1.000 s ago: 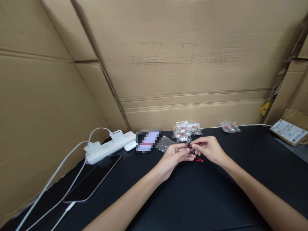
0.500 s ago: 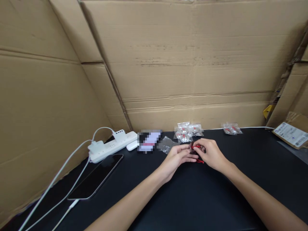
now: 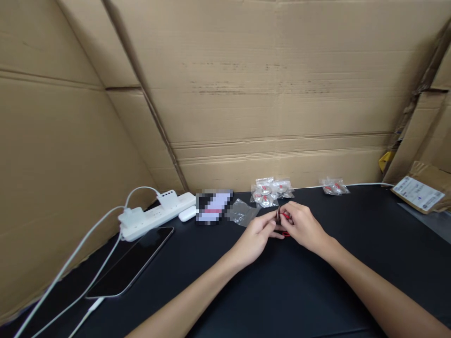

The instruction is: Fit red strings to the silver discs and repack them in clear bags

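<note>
My left hand (image 3: 256, 237) is closed around the edge of a small round shiny disc (image 3: 278, 215), mostly hidden by the fingers. Against it, my right hand (image 3: 303, 226) pinches a red cord (image 3: 286, 216) at the disc's face. A loop of the red cord hangs below the fingertips. Just behind my left hand lies a flat clear plastic bag (image 3: 241, 212). Farther back, several clear bags (image 3: 267, 200) hold round silvery discs with red cord.
Two more bagged discs (image 3: 334, 187) sit toward the right. At left are a white power strip (image 3: 155, 220) with cables, a dark tablet (image 3: 132, 263) and a blurred-out phone-like object (image 3: 214, 206). A labelled cardboard parcel (image 3: 419, 192) lies far right; cardboard walls (image 3: 275, 112) enclose the black tabletop.
My right hand has come in closer over the disc and cord. The left fingers have curled further in. The whole view has shifted slightly, so things appear farther left.
</note>
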Demonstrator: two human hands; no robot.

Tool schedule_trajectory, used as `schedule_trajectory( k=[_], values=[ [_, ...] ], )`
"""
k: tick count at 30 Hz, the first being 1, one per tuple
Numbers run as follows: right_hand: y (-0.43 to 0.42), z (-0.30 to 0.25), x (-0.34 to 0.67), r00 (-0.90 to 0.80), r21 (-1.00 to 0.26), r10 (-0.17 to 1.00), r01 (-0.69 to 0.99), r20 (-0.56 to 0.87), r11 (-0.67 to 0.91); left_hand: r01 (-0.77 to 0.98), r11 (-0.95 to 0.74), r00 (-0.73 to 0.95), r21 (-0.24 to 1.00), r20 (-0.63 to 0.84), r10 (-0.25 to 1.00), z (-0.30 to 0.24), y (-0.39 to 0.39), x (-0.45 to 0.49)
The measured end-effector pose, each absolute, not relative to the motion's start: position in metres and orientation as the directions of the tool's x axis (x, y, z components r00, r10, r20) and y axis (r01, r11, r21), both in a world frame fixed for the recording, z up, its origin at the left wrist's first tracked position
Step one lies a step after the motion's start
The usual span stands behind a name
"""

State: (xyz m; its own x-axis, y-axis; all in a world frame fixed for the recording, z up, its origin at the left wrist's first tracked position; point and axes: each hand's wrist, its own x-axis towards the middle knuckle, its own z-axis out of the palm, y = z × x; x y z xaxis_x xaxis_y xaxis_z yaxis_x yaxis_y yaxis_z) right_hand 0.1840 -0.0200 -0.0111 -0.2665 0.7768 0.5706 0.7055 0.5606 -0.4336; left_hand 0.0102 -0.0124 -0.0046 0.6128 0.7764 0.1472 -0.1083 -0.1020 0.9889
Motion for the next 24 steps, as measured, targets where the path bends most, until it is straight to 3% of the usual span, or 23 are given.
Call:
schedule_trajectory(
  k=[5,11,24],
  values=[
    [-0.022,-0.012,0.180,-0.259,-0.442,0.759,0.684,0.597,0.581,-0.061,-0.177,0.543,0.982,0.182,0.820,-0.009,-0.006,0.010],
    [-0.026,-0.012,0.173,-0.259,-0.489,0.740,0.610,0.621,0.624,-0.046,-0.154,0.403,0.987,0.159,0.901,-0.005,0.000,0.005],
    [-0.023,-0.007,0.173,-0.188,-0.706,0.802,0.390,0.567,0.591,0.015,-0.237,0.431,0.971,0.208,0.878,-0.001,-0.001,0.004]
  ],
)
